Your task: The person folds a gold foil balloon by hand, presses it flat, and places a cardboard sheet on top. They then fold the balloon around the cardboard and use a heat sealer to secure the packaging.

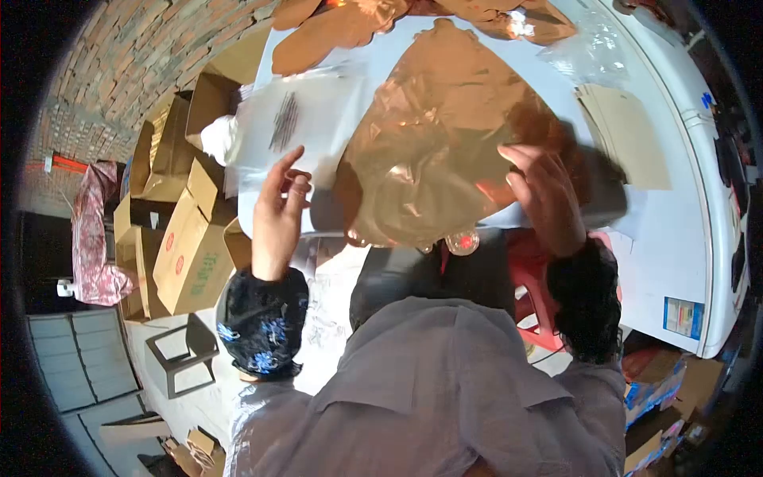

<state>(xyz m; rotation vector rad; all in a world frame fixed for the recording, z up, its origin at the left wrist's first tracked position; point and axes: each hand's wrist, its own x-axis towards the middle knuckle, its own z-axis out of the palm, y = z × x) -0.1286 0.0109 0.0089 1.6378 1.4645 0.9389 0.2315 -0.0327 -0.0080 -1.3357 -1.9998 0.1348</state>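
Right grip near glossy crinkled foil

Gap between left hand and copper-coloured foil, plastic bag obstructing beyond, flat card right of foil

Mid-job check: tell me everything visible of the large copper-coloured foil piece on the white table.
The large, shiny copper-coloured foil piece looks thin and wrinkled, narrowing to a small lobed tip at the far end. It lies roughly flat on the smooth white table, its uneven near edge reaching just past the table's edge. The person's bare right hand is over its right side, contact unclear; the bare left hand is apart from it.
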